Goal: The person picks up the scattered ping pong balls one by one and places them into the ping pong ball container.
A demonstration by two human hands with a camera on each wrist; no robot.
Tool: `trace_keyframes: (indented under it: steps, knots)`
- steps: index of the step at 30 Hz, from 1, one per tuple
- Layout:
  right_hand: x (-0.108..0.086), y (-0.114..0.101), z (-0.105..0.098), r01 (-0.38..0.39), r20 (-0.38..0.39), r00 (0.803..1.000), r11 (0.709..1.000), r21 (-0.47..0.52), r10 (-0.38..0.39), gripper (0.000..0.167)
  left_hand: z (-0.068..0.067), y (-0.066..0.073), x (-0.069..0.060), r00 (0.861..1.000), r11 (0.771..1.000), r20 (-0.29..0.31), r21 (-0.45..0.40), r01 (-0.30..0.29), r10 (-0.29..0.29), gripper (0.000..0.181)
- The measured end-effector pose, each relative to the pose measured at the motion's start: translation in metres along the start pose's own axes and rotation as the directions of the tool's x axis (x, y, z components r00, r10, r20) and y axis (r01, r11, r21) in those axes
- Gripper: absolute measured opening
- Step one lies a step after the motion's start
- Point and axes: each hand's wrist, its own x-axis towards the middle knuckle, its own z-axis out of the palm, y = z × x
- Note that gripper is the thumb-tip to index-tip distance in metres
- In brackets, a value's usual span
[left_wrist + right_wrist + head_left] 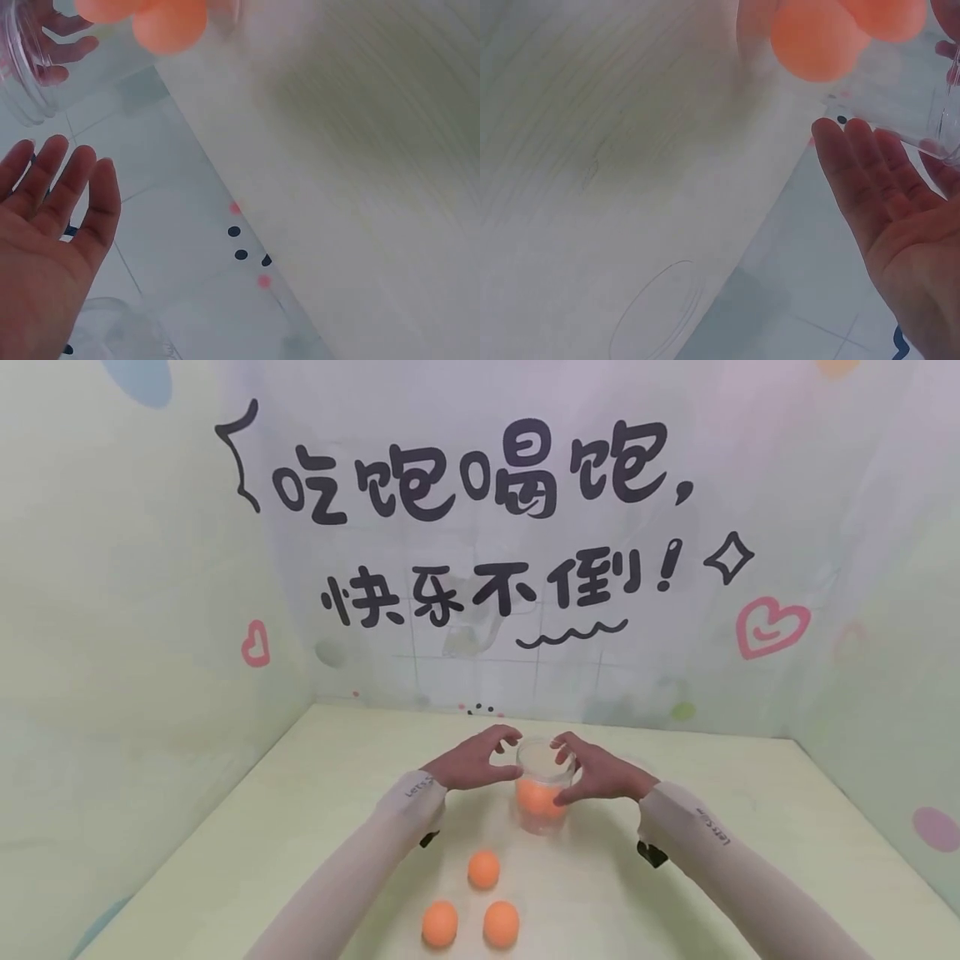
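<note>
A clear jar [542, 827] stands upright on the table with orange balls [535, 795] in its lower part. To its left is my left hand [472, 762], fingers spread and gently bent; the left wrist view shows a gap between its fingertips and the jar's rim [34, 105]. On the other side, my right hand [603, 774] curves beside the jar, its thumb overlapping the jar in the head view. Its fingers [847, 172] look nearly straight in the right wrist view, close to the jar wall; whether they touch it I cannot tell.
Three loose orange balls lie on the pale table [337, 877] nearer to me: one ball [483, 869] closest to the jar, another ball [439, 924] at front left, a third ball [501, 924] at front right. A printed backdrop [480, 543] rises behind the table.
</note>
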Motion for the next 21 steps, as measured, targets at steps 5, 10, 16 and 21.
trace_keyframes:
  steps: [5,10,16,21]
  knots:
    - [0.002,0.002,-0.002,-0.031,-0.001,1.000,1.000,0.005,0.031,0.074,-0.009,0.001,-0.010,0.999,1.000,-0.032,0.019,0.002,-0.001,0.053]
    - [0.003,0.002,-0.003,-0.028,0.002,1.000,1.000,0.003,0.028,0.076,-0.015,0.004,-0.021,1.000,0.997,-0.024,0.081,-0.014,0.016,0.049]
    - [0.000,0.002,-0.001,-0.022,0.005,1.000,0.999,0.023,0.022,0.076,-0.013,0.011,-0.040,0.999,0.994,0.028,0.103,-0.038,0.035,0.048]
    - [-0.001,0.003,0.001,-0.020,0.006,1.000,0.999,0.032,0.019,0.076,-0.007,0.017,-0.055,0.994,0.985,0.078,0.150,-0.083,0.072,0.048]
